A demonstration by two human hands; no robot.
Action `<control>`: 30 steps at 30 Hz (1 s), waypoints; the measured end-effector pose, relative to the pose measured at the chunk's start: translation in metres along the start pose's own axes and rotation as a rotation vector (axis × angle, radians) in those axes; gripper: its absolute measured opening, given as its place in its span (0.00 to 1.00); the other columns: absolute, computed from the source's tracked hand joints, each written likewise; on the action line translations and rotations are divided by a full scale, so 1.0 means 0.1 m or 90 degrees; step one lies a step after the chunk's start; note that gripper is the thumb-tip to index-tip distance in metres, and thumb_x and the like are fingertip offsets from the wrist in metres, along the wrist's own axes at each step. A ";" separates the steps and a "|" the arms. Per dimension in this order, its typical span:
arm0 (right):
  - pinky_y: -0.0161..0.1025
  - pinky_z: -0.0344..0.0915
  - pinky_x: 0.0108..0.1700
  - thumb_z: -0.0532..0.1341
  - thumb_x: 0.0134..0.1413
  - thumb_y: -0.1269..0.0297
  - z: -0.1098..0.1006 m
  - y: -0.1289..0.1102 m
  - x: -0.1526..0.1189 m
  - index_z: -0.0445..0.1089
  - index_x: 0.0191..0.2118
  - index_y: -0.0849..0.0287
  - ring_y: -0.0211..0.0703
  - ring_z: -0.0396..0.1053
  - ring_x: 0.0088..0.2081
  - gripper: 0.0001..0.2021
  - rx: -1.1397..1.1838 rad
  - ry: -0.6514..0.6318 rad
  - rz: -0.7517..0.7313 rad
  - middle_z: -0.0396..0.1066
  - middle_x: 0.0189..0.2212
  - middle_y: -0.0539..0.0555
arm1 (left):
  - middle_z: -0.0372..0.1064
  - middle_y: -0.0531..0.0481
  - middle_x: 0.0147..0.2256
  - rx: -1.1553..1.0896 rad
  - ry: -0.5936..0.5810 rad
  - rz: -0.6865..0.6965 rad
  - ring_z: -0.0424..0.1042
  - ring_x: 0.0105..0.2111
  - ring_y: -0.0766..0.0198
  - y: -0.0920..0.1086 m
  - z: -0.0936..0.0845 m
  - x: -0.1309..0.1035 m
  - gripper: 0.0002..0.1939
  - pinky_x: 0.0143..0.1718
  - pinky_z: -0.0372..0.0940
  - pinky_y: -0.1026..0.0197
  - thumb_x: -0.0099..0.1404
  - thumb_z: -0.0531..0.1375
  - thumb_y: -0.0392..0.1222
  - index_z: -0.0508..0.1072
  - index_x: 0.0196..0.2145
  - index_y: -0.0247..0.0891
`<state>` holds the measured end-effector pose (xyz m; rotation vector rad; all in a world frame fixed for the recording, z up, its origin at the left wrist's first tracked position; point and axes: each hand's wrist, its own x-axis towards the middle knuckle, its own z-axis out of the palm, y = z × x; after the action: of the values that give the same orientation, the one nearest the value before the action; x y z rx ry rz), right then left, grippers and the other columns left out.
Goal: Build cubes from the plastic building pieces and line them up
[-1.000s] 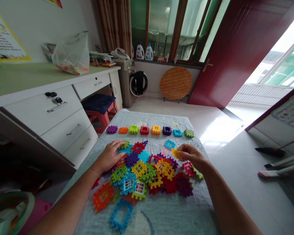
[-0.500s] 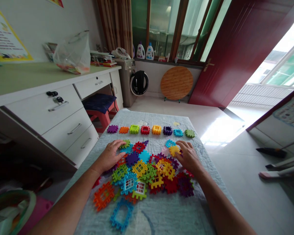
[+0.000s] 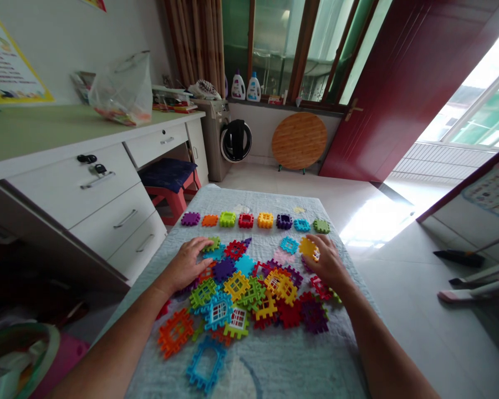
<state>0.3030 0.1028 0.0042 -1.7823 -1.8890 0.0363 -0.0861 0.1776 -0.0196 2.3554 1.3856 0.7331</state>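
Right hand: I see the right hand (image 3: 325, 260) pinching a yellow notched piece (image 3: 307, 247) between the thumb and fingers.
Yellow piece: it sits at the far right edge of the heap, and part of it hides behind the fingers.
Left hand: the left hand (image 3: 189, 261) is loosely bent, with a gap between thumb and fingers. Its fingertips are at a green notched piece (image 3: 213, 244); from here I can't tell if they press on it. Its thumb is by an orange piece (image 3: 208, 270).
Close to the right hand: a light blue window piece (image 3: 289, 245) lies flat, just left of the yellow one.
Heap: between my two arms I see lots of bright notched pieces, many on top of each other. A dark purple square (image 3: 224, 270) is near the middle.
Near edge of the heap: a big blue frame (image 3: 205, 366) lies closest to me, and an orange window piece (image 3: 176, 333) is up and to its left.
Back row: eight things stand in a line, from a purple one (image 3: 191, 219) to a green one (image 3: 321, 226). The red one (image 3: 245, 220) looks like a little box.
Cloth: a pale blue cloth (image 3: 311, 366) is under everything.
Behind: I see a pink stool (image 3: 174, 202) with a dark blue top.
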 end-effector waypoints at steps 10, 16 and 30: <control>0.46 0.64 0.46 0.61 0.46 0.51 -0.01 0.51 0.01 0.70 0.46 0.59 0.49 0.67 0.41 0.23 0.040 -0.036 0.160 0.69 0.39 0.57 | 0.66 0.44 0.51 -0.010 -0.002 -0.006 0.64 0.53 0.52 0.01 0.00 0.00 0.20 0.57 0.57 0.47 0.58 0.57 0.48 0.70 0.47 0.41; 0.43 0.62 0.44 0.60 0.46 0.50 0.07 0.43 -0.01 0.72 0.44 0.57 0.47 0.67 0.39 0.21 -0.048 -0.059 0.137 0.69 0.38 0.56 | 0.66 0.44 0.51 -0.007 0.000 -0.005 0.64 0.53 0.52 0.01 0.01 0.00 0.20 0.57 0.57 0.47 0.58 0.57 0.48 0.70 0.47 0.41; 0.43 0.61 0.44 0.60 0.46 0.54 0.09 0.36 0.00 0.70 0.44 0.59 0.50 0.66 0.42 0.20 -0.092 -0.079 0.164 0.68 0.39 0.59 | 0.65 0.43 0.52 -0.004 -0.017 -0.017 0.63 0.53 0.52 0.04 -0.02 0.00 0.20 0.57 0.57 0.47 0.58 0.57 0.47 0.70 0.47 0.40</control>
<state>0.3323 0.1108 -0.0172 -2.1573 -1.7715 0.1083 -0.0848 0.1759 -0.0157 2.3288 1.3995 0.6951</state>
